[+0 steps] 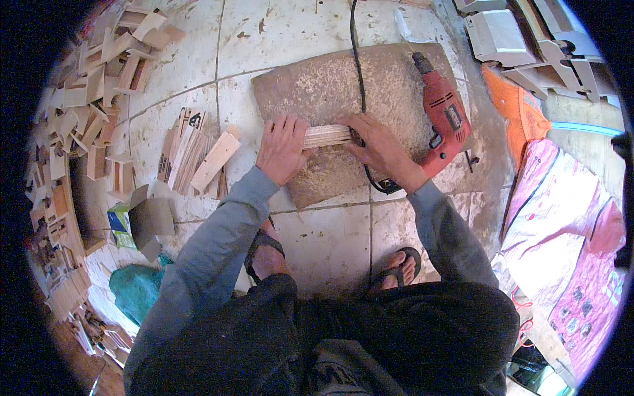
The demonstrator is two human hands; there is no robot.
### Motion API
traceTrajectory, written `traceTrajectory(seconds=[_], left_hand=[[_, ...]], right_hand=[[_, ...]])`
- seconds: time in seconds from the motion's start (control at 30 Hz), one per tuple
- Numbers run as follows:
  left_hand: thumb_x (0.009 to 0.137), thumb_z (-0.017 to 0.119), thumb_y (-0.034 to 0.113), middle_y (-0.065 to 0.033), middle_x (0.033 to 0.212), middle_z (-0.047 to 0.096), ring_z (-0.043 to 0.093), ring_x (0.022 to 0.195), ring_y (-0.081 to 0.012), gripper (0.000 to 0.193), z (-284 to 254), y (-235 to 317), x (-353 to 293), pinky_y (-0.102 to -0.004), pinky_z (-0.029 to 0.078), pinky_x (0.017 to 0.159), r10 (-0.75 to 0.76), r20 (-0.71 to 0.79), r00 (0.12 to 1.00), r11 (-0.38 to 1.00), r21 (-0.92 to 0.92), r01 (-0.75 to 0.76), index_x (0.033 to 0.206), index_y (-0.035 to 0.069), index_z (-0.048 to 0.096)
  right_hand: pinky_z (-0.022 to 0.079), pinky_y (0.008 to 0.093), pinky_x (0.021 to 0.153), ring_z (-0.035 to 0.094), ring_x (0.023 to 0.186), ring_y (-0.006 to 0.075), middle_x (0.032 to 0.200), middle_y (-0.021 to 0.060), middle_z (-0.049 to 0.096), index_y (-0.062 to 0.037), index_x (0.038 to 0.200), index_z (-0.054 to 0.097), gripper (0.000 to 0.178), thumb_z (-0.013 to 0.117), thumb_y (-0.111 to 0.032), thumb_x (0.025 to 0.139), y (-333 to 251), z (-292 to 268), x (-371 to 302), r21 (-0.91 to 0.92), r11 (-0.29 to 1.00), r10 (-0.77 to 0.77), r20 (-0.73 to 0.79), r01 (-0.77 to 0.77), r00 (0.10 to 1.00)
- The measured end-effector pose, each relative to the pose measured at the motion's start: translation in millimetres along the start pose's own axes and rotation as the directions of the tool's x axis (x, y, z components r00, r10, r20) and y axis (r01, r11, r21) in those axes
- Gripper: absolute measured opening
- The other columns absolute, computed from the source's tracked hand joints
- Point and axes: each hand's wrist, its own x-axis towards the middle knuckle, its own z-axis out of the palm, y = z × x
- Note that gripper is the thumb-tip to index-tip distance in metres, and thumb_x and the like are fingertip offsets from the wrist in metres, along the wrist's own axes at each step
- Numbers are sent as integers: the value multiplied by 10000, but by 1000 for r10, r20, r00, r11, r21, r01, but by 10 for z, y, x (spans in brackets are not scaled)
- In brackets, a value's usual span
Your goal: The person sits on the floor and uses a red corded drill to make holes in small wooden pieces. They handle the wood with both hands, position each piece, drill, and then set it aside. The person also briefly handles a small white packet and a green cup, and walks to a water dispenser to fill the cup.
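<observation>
A short stack of thin wooden strips [326, 136] lies level between my two hands, over a worn brown board [300, 86] on the floor. My left hand [282, 148] wraps round the stack's left end. At the right end, my right hand [378, 149] closes on it, with the thumb on the near side. A dark round thing shows by the right fingers, too small to make out. Just right of that hand, a red power drill [446, 115] rests on its side on the board, its chuck pointing away from me. Its black cord [357, 53] runs across the board.
More wooden strips [195, 155] lie left of the board, near an opened carton [148, 221] and a green bag [135, 290]. Cut wood pieces [96, 86] are heaped along the far left. On the right are an orange bag [518, 109], a pink sack [561, 231] and assembled wooden parts [498, 36].
</observation>
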Motion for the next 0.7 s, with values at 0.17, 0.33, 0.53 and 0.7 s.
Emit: traceTrajectory(seconds=[0.17,0.33,0.53,0.7], left_hand=[[689,727,297,-122,1022,497,464,1005,-297,478,-168,55,21,-422,362,884,-133,-58,989,957,-268,113,1044,47,527],[623,722,177,-109,1025,525,506,944,-320,448,-493,110,55,-431,415,822,-128,-328,936,920,-391,-11,1018,68,542],[547,659,47,-77,964,555,537,883,-304,415,-621,163,17,-423,438,757,-18,-318,948,981,-189,-45,947,71,551],[539,688,57,-76,962,549,535,880,-297,432,-572,168,-91,-416,429,753,-16,-344,939,982,-180,-50,946,80,544]], right_hand=[[431,384,874,525,997,332,1070,119,559,-79,1131,535,456,706,-91,708,-325,-367,213,-49,999,-11,29,12,1000],[448,349,887,544,1036,265,1135,95,549,-81,1101,519,418,699,-39,726,-621,-790,324,127,984,98,206,-126,974],[490,335,848,539,1016,177,1120,64,533,-72,1056,470,365,686,-19,767,-600,-653,376,434,764,300,418,-478,858],[514,325,790,559,957,189,1062,79,533,-56,999,466,324,691,-22,767,-592,-521,250,333,891,200,325,-310,924]])
